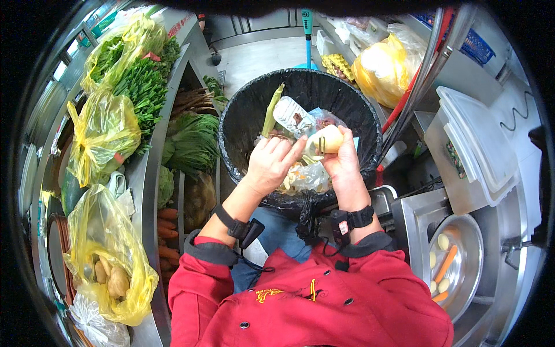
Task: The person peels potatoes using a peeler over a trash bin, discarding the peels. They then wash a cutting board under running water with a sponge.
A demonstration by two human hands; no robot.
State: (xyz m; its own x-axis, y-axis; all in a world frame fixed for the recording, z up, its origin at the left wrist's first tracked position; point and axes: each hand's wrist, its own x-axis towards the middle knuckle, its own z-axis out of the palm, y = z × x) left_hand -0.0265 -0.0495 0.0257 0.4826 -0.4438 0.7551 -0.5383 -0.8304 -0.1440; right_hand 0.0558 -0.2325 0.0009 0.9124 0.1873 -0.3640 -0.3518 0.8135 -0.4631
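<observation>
My right hand [344, 158] grips a pale, peeled-looking potato [334, 138] above a large bin [234, 108] lined with a black bag. Against the potato's left side lies a Y-shaped vegetable peeler [310, 149], its slotted blade on the surface. My left hand [273, 160] holds the peeler from the left, index finger stretched along it; most of the handle is hidden. Below the hands, the bin contains a white plastic tray [288, 113], a long pale-green husk or stalk [273, 108], a clear plastic bag [312, 177] and peelings.
At right, a steel basin [475, 247] holds pale peeled potatoes [443, 241] and carrots [446, 262]; above it leans a clear plastic container [477, 152]. At left, a yellow bag [143, 284] with unpeeled potatoes [118, 281] and leafy greens [143, 91] line a steel counter [151, 182]. Hoses [416, 82] slant beside the bin.
</observation>
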